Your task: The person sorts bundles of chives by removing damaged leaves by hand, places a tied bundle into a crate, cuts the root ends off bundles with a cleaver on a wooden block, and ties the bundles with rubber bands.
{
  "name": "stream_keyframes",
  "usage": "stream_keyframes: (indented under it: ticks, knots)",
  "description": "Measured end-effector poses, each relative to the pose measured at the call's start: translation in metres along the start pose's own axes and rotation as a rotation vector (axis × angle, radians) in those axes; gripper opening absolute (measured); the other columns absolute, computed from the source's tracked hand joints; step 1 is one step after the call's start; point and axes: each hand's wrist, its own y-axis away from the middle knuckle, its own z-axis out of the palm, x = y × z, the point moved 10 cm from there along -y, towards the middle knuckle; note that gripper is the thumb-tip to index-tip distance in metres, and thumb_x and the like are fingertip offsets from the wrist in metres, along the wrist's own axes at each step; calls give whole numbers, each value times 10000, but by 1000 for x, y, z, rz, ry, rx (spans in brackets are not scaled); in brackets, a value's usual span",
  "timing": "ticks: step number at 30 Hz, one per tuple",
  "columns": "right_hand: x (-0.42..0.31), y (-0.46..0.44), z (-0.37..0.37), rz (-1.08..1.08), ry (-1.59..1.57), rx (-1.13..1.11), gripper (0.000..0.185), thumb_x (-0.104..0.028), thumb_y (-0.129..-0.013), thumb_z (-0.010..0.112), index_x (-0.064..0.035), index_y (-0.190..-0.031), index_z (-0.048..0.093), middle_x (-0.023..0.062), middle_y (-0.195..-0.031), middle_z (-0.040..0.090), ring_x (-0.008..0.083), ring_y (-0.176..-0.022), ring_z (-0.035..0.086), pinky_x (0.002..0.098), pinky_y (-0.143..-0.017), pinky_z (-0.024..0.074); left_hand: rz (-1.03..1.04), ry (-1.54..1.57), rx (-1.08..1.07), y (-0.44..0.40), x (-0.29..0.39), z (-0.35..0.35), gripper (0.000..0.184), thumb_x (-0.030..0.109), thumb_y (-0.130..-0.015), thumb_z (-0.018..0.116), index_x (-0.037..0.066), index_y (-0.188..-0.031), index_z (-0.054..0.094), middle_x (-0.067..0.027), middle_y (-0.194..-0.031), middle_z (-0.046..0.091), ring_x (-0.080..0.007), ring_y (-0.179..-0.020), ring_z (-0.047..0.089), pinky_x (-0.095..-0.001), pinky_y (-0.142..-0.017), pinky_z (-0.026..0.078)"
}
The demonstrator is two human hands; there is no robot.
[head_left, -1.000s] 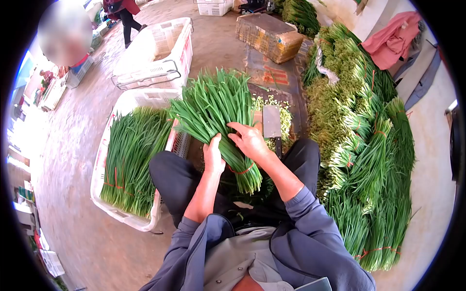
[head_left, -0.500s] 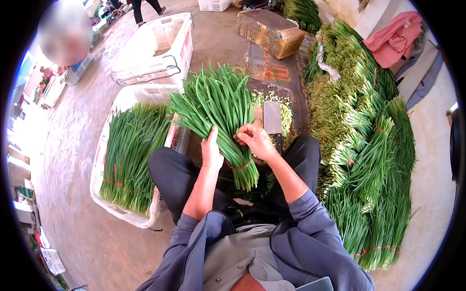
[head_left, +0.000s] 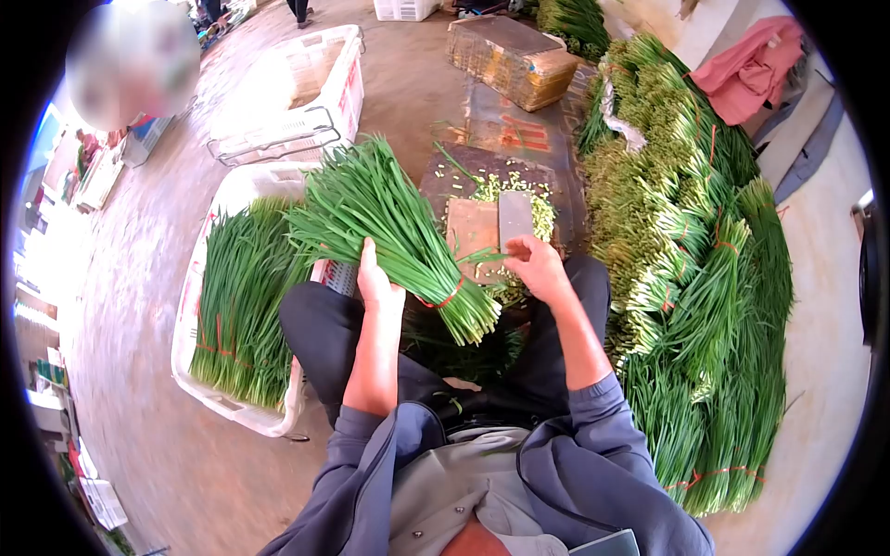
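From my end of the head camera, I saw that the right hand (head_left: 538, 269) had left the bundle of greens (head_left: 389, 213), where its fingertips had been half a second earlier, and had come over the near end of the cleaver (head_left: 515, 221), hiding the handle. Its thumb and fingers were pinched on a few loose leaves (head_left: 480, 257) that trailed toward the bundle; I could not tell whether they touched it. The bundle had swung farther left of the cleaver, baring more of the brown board (head_left: 473, 230) just beside the blade. My left hand (head_left: 378, 283) kept hold of the bundle around its middle, thumb on top, fingers hidden beneath. The leafy tips spread beyond that grip, farthest from the cleaver; the red band (head_left: 443, 295) and pale stem ends lay on the grip's cleaver side.
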Motion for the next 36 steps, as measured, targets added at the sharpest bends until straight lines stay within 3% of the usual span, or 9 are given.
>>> stream_keyframes:
  ticks: [8, 15, 17, 21, 23, 25, 29, 32, 36]
  knots:
    - [-92, 16, 90, -277, 156, 55, 184, -171, -864, 756, -20, -931, 677, 155, -836, 697, 344, -747, 692, 437, -666, 546, -20, -60, -86, 0, -15, 0, 415, 277, -1037, 557, 13, -1357, 527, -105, -1283, 619, -260, -1128, 629, -435, -960, 530]
    - [-98, 29, 91, -558, 74, 32, 75, -72, -886, 704, -18, -938, 705, 132, -855, 698, 291, -736, 691, 380, -708, 553, 23, -108, 55, 1, -4, -10, 416, 282, -1043, 550, 19, -1365, 524, -100, -1312, 609, -261, -1143, 625, -431, -975, 523]
    - [-38, 26, 78, -62, -437, 127, 52, -62, -917, 700, -13, -897, 699, 70, -819, 711, 155, -718, 672, 299, -698, 548, 17, 0, 46, -6, 0, -12, 415, 309, -1061, 505, 11, -1347, 543, -113, -1306, 625, -286, -1169, 621, -436, -1004, 515]
    - [-3, 21, 0, -4, -980, 468, 73, -84, -1003, 633, -20, -1032, 652, 42, -796, 667, 115, -691, 645, 268, -657, 555, 21, 59, 148, -7, 8, -24, 410, 282, -1074, 460, 19, -1384, 513, -119, -1358, 599, -302, -1221, 594, -469, -1048, 488]
    - [20, 11, -20, 140, -587, 347, 127, -73, -976, 656, -2, -1081, 652, 50, -823, 676, 114, -674, 640, 258, -652, 555, 14, 58, 140, -10, 8, -25, 407, 276, -1081, 433, 30, -1397, 502, -125, -1381, 586, -308, -1239, 581, -494, -1055, 480]
    - [13, 2, -18, 91, 156, 134, 522, -194, -861, 793, 49, -1274, 587, 157, -1033, 713, 206, -886, 691, 340, -805, 567, 2, 106, 6, -9, 8, -7, 412, 286, -1079, 439, 23, -1387, 510, -122, -1367, 592, -290, -1219, 594, -465, -1039, 495]
    - [-1, 5, 50, 154, -8, -233, 931, -410, -882, 776, 91, -1517, 316, 264, -1336, 600, 281, -1208, 620, 385, -1030, 486, -116, 130, -217, -2, -4, 20, 421, 306, -1088, 388, 23, -1366, 529, -124, -1320, 626, -300, -1173, 626, -474, -1015, 508]
    - [-22, 0, 109, 129, -461, -400, 833, -469, -929, 711, 103, -1454, 411, 258, -1322, 618, 293, -1167, 632, 389, -1023, 483, -210, 100, -312, 9, -22, 36, 464, 375, -1083, 370, 49, -1362, 548, -122, -1294, 653, -300, -1165, 636, -473, -1033, 500]
    - [-24, -12, 97, 19, -290, -94, 676, -406, -926, 735, 84, -1349, 540, 177, -1169, 698, 223, -1079, 654, 369, -967, 511, -156, -94, -242, 20, -23, 31, 564, 498, -1072, 384, 72, -1425, 496, -108, -1349, 612, -279, -1196, 609, -451, -1059, 477]
